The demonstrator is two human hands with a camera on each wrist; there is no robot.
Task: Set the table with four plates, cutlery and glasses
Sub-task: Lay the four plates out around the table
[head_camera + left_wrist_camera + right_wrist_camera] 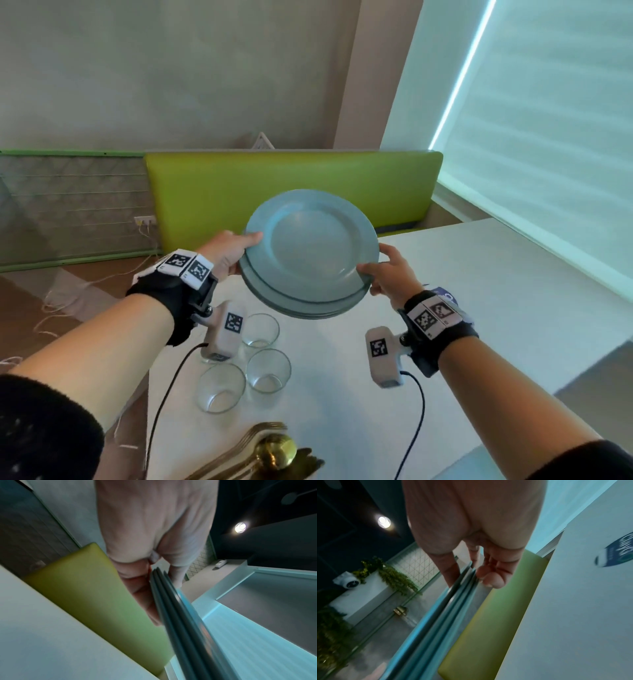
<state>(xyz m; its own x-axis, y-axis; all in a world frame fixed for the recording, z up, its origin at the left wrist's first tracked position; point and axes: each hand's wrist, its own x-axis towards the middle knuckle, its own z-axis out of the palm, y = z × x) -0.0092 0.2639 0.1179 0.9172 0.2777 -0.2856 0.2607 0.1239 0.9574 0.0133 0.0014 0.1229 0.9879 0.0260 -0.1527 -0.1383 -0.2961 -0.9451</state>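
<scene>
White tabletop [445,342] fills the near ground, with gold-coloured forks and spoons [263,452] bunched at its near edge and clear drinking glasses [246,370] clustered just beyond; none are laid out yet. Above the glasses, clear of the table, hangs the stack of pale blue round plates [308,253], tilted a little. The left hand [226,253] pinches its left rim, thumb on top and fingers underneath; the right hand [390,270] pinches the right rim likewise. Both wrist views show several rims pressed together between thumb and fingers. Beyond stands a green padded bench back [212,195]. Best to level the stack, set it down, then deal plates singly to each place.
</scene>
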